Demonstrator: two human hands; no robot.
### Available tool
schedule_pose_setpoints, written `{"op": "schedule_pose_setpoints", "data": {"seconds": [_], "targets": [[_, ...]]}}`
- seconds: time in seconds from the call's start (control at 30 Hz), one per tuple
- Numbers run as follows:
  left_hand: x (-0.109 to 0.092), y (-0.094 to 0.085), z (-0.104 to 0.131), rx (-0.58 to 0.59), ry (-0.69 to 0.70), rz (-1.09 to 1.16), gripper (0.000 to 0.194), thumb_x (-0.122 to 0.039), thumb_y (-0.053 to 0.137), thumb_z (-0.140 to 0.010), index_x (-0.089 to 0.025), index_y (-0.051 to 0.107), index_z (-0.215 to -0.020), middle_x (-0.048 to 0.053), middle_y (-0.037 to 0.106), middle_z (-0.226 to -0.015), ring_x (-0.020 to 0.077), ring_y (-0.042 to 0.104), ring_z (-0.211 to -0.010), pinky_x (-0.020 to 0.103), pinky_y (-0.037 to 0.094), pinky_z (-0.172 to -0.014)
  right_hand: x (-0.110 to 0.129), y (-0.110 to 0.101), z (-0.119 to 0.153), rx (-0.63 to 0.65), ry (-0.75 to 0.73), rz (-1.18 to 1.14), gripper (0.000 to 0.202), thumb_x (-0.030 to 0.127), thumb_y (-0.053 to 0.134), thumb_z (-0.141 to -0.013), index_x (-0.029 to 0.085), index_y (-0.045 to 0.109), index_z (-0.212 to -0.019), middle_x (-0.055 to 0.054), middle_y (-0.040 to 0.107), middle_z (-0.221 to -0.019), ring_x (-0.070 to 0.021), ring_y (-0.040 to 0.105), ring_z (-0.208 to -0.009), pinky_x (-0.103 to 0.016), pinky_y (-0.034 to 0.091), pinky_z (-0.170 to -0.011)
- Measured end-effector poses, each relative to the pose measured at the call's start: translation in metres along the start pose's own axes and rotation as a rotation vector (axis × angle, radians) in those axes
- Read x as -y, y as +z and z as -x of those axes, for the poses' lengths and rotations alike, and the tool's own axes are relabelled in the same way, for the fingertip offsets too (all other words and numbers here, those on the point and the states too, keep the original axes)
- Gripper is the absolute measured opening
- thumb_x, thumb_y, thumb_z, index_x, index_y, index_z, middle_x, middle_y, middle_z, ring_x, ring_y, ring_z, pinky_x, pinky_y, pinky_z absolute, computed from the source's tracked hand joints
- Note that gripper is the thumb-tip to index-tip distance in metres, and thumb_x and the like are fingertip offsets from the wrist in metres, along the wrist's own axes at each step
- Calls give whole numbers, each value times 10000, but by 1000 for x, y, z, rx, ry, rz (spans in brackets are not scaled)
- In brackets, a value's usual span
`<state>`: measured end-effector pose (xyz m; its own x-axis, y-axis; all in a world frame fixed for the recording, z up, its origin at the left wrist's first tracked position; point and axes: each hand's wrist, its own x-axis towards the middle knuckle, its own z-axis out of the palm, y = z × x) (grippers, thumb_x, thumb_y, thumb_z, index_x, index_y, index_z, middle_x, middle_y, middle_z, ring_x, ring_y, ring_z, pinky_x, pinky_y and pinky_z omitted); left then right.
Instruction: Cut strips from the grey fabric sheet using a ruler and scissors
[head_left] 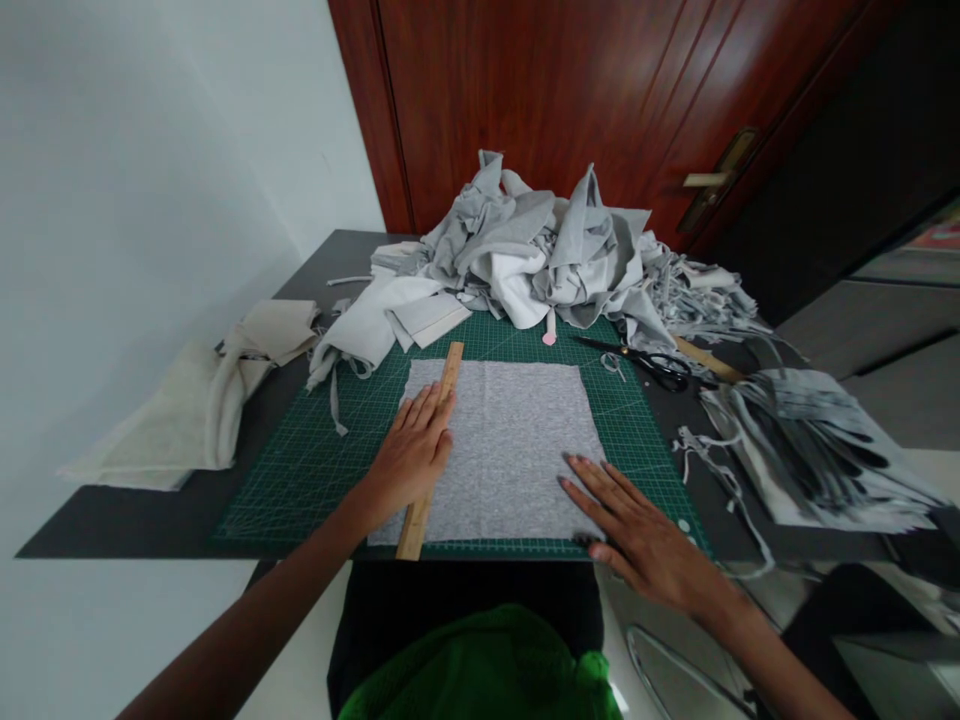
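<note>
A rectangle of grey fabric (510,450) lies flat on a green cutting mat (300,480). A wooden ruler (414,528) lies slightly slanted over the fabric's left part. My left hand (412,445) rests flat across the ruler and the fabric, its fingers stretched out. At the fabric's lower right edge my right hand (637,535) lies palm down with fingers apart, the fingertips on the cloth. By its thumb is a small dark object (585,540) that I cannot make out.
Black scissors (652,365) lie at the mat's right edge. Behind the mat rises a heap of grey and white cloth (525,240). Stacked grey fabric pieces (825,450) lie to the right, folded cream cloth (202,410) to the left. A wooden door (555,90) stands behind.
</note>
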<state>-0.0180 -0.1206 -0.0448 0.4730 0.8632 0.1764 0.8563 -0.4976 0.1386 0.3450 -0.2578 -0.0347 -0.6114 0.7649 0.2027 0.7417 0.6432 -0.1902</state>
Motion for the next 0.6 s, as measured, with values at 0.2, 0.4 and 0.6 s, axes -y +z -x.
{"op": "schedule_pose_setpoints", "data": {"seconds": [0.2,0.4,0.6], "targets": [[-11,-17,0,-59,-61,11,612,-328,318,-1096,-89,352,-1658,194,474,-1666,328,416,-1562,531,353,-1271,-1,-7,5,21,33,-43,728,488,396,-1139,316,67,-1766,-61,201,-1827,-254,225,-1675,-549,282,-1352],[-38,-54,44,-59,-181,-33,401,-386,439,-1075,-153,604,-1357,159,698,-1235,349,624,-1148,511,506,-993,-21,-35,-2,-87,64,-144,634,458,451,-1121,343,309,-1728,-94,478,-1709,-314,462,-1565,-590,446,-1260],[-63,-49,104,-78,-253,29,426,-435,517,-1044,-181,561,-1383,123,697,-1132,328,664,-1062,482,548,-930,-41,-61,-36,-245,56,-174,404,340,532,-1090,320,649,-1476,-101,705,-1433,-308,650,-1334,-556,531,-1147]]}}
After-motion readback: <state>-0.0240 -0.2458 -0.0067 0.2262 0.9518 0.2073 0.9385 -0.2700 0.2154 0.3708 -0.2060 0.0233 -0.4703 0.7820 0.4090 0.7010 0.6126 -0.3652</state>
